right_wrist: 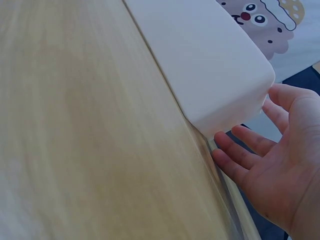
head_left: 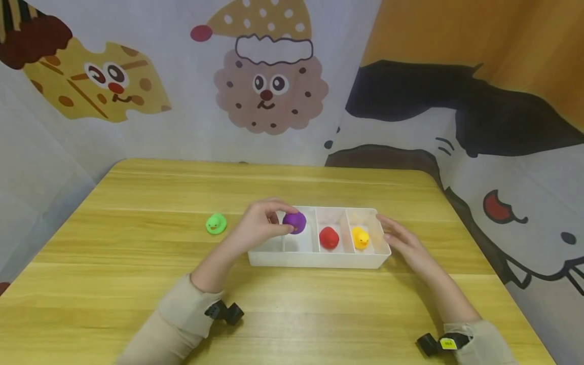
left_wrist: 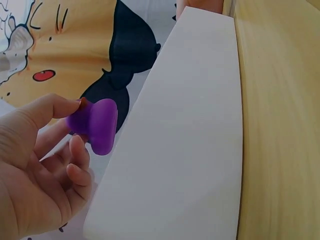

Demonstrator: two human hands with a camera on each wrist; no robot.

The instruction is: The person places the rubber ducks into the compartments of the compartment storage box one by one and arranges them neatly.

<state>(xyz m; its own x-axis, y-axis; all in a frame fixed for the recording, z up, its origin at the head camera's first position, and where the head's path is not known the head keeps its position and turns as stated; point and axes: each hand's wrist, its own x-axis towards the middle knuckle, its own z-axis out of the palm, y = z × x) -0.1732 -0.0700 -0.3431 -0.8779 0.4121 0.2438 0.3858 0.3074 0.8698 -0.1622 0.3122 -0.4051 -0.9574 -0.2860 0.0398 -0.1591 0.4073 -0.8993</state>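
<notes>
Between the thumb and fingers of my left hand a small purple toy duck is pinched, held over the second compartment from the left of a white divided box. The left wrist view shows the purple duck raised above the box's rim, its flat base turned sideways. My right hand rests its fingers, loosely extended, against the box's right end; in the right wrist view the thumb touches the corner near the rim. A red rounded toy lies in the third compartment, and a yellow toy duck in the rightmost.
A green toy duck sits on the wooden table left of the box, beyond my left forearm. Behind the table's far edge hangs a cartoon-printed cloth. Both sleeves carry small black wrist cameras.
</notes>
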